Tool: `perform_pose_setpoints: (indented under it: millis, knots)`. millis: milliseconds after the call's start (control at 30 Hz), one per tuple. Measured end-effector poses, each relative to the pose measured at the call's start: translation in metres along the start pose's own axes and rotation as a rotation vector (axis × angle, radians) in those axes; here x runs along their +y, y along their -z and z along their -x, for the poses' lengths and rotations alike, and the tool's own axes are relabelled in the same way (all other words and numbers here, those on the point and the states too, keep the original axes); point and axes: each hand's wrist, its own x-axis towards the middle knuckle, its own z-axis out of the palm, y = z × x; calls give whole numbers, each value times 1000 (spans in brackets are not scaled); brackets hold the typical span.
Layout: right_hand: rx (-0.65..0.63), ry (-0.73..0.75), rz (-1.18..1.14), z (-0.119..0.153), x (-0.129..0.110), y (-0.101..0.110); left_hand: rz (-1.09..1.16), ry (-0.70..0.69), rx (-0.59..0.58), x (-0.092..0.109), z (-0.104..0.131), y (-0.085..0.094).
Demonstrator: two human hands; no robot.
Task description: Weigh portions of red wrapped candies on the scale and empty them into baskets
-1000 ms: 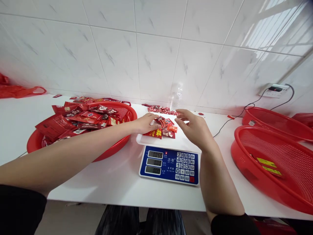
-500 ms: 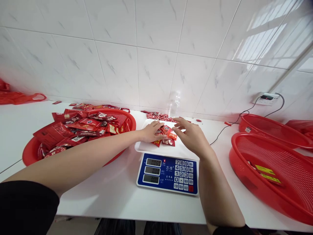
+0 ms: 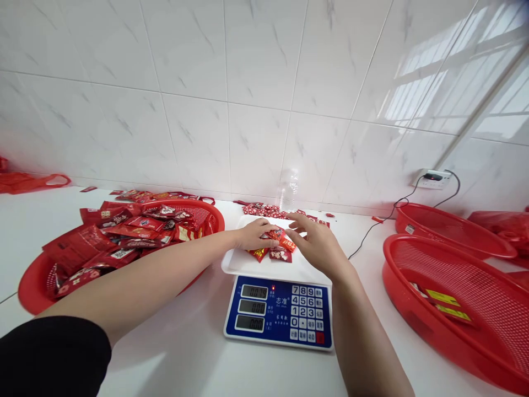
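Several small red packets (image 3: 281, 254) lie in a pile on the white tray (image 3: 243, 266) of a digital scale (image 3: 278, 314). At the pile's left side, my left hand (image 3: 253, 234) has its fingers and thumb closed around packets. My right hand (image 3: 316, 242) hovers at the right side, fingers apart and curved, thumb close to an orange-red packet (image 3: 288, 243). Whether that thumb touches it I cannot tell. Below the tray, the scale's blue panel shows three small displays on the left and a keypad on the right.
A red basket (image 3: 31, 284) heaped with red packets stands left, partly behind my left forearm. Two red baskets stand right; the nearer basket (image 3: 397, 275) holds packets with yellow labels. A clear bottle (image 3: 290, 190) and loose packets lie near the wall. A cable (image 3: 363, 242) runs to the socket.
My left hand's fingers have drawn in around the packets from a flatter spread. My right hand stays beside the pile. The scale's top reading has changed. The view has tilted up slightly.
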Motion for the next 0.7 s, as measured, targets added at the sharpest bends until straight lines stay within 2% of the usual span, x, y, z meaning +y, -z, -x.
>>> perform_pose_setpoints:
  millis: [100,333,600,700]
  knots:
    - [-1,-3,10,0,0,0,39,-10,-18,1,0,0]
    - [8,13,21,-1,1,1,-103,19,96,4,-2,-2]
    - [14,-2,23,-1,-1,4,-114,52,-6,19,0,-2]
    - [16,3,30,0,-2,4,-148,79,13,22,1,-5]
